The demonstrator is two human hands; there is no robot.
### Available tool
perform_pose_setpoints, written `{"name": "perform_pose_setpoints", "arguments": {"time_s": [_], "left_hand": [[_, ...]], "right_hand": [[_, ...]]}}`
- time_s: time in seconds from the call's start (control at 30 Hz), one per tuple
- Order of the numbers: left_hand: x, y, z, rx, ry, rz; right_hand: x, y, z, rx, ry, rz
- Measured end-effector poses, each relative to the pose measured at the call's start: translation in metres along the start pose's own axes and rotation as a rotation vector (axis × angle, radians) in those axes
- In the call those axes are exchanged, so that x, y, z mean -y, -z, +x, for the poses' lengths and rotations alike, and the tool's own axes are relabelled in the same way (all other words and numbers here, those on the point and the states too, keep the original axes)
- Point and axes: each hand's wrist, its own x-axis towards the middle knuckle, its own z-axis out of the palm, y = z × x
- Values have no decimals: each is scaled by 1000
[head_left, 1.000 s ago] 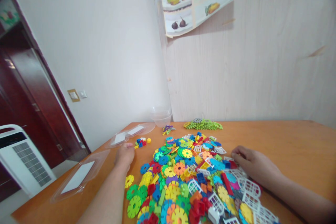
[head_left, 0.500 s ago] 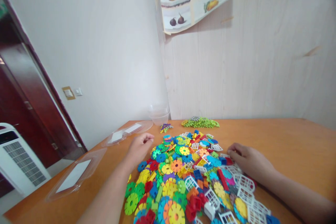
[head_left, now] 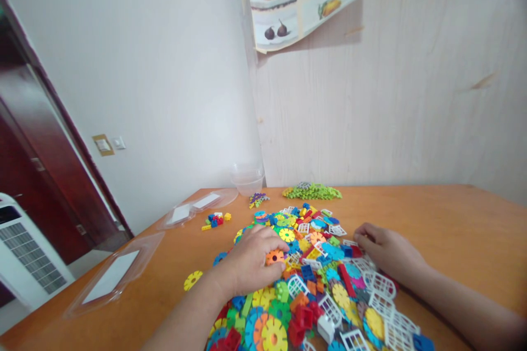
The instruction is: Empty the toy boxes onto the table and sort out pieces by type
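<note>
A large heap of mixed plastic building pieces [head_left: 302,301] lies on the table before me. My left hand [head_left: 257,258] reaches over the left part of the heap, thumb and fingers apart around an orange notched disc [head_left: 275,257]; whether they touch it I cannot tell. At the heap's right edge rests my right hand [head_left: 385,247], its fingers curled beside white lattice window pieces [head_left: 379,284] and a blue brick [head_left: 348,251]. What those fingers hold, if anything, is hidden. A small group of bricks [head_left: 216,221] sits left of the heap.
At the back are a clear plastic tub [head_left: 247,178], a small purple-and-yellow pile [head_left: 258,199] and a green pile [head_left: 315,192]. Clear lids with white labels [head_left: 111,277] lie along the left side of the wooden table [head_left: 453,219]. A yellow disc [head_left: 192,280] lies near my left forearm.
My left hand has moved right and nearer to me, from beside the heap onto it, and its fingers have opened. The small brick group now shows. My right hand has stayed in place.
</note>
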Motion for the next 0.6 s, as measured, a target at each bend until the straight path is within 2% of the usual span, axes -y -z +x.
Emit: {"name": "perform_pose_setpoints", "arguments": {"time_s": [0.37,0.6], "left_hand": [[1,-10,3,-60,-31,-27],[-1,-5,3,-114,92,-246]], "right_hand": [[2,0,-1,-7,-15,22],[3,1,-1,-10,-19,21]]}}
